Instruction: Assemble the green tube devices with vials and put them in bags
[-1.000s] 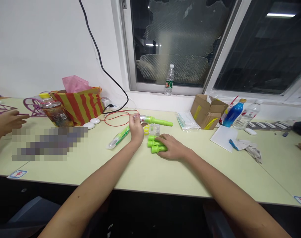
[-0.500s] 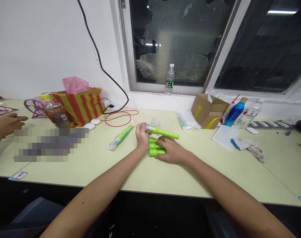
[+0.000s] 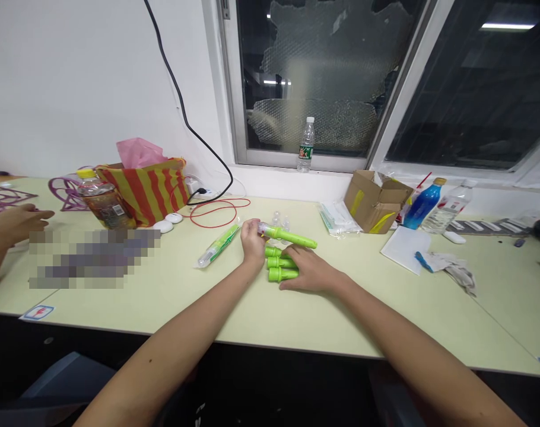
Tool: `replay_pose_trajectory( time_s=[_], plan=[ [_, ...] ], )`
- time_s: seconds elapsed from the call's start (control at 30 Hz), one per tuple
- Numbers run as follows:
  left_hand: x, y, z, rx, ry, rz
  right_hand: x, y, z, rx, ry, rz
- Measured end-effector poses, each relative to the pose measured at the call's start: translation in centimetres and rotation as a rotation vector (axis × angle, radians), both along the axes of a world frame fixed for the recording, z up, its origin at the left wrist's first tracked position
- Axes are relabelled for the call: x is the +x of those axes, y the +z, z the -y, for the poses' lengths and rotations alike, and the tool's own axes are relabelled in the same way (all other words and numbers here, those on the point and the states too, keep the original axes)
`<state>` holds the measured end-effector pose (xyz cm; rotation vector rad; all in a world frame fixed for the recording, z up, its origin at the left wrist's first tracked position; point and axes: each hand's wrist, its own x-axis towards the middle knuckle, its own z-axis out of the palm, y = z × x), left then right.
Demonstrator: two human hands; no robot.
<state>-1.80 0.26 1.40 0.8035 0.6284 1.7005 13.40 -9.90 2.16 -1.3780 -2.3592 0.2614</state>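
Observation:
My left hand [image 3: 253, 242] is closed round the clear, patterned end of a green plastic toy stick [image 3: 292, 237], which points right and tapers slightly. Below it, three green plastic handles [image 3: 282, 274] lie side by side with their collared ends facing left. Over their right ends rests my right hand [image 3: 312, 268], its fingers bent across them; the fingertips are partly hidden. Small clear domed caps [image 3: 286, 223] stand just behind the held stick. To the left of my left hand lies another green stick in clear wrapping [image 3: 219, 245].
A striped bag [image 3: 148, 193] and a tilted tea bottle [image 3: 104, 201] stand left, near another person's hand [image 3: 23, 224]. Red cable [image 3: 214, 225] coils behind. At right are a cardboard box [image 3: 370, 204], a blue bottle [image 3: 423, 204], white paper [image 3: 406, 246] and a glove [image 3: 452, 270].
The held stick and my left hand have shifted slightly left and away from my right hand. My right hand stays over the green handles. The view has moved a little.

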Motion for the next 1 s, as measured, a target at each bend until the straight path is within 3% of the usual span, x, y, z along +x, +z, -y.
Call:
replay_pose_trajectory(
  time_s=[0.3,0.63,0.87,1.0],
  plan=[
    [0.6,-0.2,0.1,-0.075,-0.074,0.093,-0.5,0.0,0.1,-0.07,-0.043,-0.042],
    [0.6,-0.2,0.3,-0.047,-0.098,0.069,-0.7,0.1,0.2,-0.11,-0.072,-0.084],
    [-0.8,1.8,0.0,0.081,-0.066,0.012,3.0,0.7,-0.5,-0.091,-0.011,-0.094],
    [-1.0,2.9,0.5,0.136,-0.125,0.005,5.4,1.2,-1.3,-0.154,-0.005,-0.396]
  ],
)
